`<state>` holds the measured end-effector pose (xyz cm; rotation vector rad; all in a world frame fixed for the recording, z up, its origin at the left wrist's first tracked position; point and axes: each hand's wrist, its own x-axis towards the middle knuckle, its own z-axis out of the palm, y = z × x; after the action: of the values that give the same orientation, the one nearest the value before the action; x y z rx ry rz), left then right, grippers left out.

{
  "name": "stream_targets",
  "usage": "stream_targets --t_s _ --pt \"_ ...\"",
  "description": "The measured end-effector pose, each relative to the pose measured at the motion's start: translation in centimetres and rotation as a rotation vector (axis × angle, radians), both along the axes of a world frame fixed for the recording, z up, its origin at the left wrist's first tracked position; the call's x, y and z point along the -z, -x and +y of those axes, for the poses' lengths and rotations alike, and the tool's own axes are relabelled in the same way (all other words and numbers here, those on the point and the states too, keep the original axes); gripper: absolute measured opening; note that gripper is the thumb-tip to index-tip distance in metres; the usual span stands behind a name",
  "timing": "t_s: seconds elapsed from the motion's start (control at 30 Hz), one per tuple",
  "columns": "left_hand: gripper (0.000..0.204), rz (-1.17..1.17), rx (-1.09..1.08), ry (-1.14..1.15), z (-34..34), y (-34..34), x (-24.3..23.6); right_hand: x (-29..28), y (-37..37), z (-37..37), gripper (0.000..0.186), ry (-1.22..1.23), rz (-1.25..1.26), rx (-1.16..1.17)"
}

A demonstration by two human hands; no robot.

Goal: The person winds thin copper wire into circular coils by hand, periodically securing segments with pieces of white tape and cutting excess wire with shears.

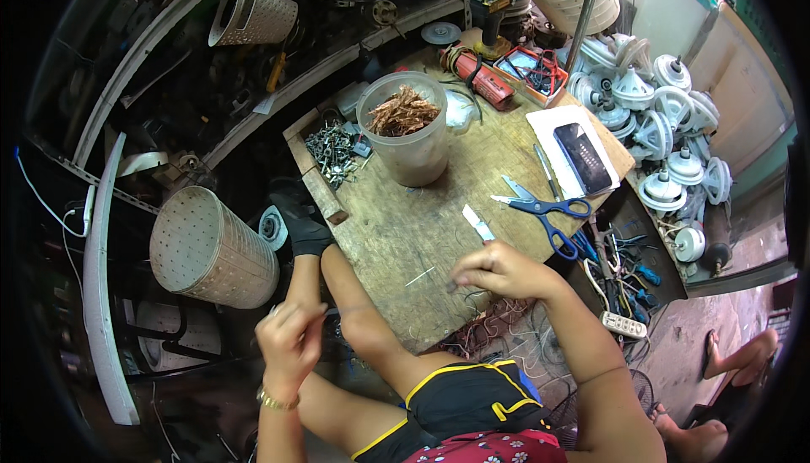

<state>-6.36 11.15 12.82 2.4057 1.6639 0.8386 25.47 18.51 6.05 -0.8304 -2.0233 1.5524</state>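
Thin wire (396, 296) taut between both hands.

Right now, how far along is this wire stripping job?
Done: the clear plastic tub on the wooden bench is heaped with bare copper strands. In hand: the left hand and right hand stretch one thin wire between them, a small knife by the right. Left: a tangle of loose wires below the bench edge.

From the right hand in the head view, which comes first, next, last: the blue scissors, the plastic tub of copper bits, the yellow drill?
From the right hand:
1. Blue scissors, just beyond it, to the right.
2. Plastic tub of copper bits, mid-table, to the left.
3. Yellow drill, at the table's far end.
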Motion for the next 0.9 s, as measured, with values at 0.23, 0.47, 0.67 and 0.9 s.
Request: stream_targets --t_s 0.23,0.47,0.67,0.9 --pt "0.005 -0.104 -0.095 0.291 -9.5 4.4 3.1 -0.5 -2.4 -3.3 0.022 0.287 -0.071 -0.203" --pt "0.003 -0.867 -0.265 0.640 -11.0 2.5 10.5 0.1 -1.3 0.5 0.028 -0.734 -0.568 0.217" --pt "0.010 -1.437 -0.352 0.565 -6.7 -2.5 13.4 6.0 0.8 -0.9 0.058 -0.671 -0.996 0.549" --pt "0.022 -0.264 -0.095 0.263 -1.6 -6.8 15.8 6.5 -2.6 -8.8 0.039 -0.691 -0.754 0.412"
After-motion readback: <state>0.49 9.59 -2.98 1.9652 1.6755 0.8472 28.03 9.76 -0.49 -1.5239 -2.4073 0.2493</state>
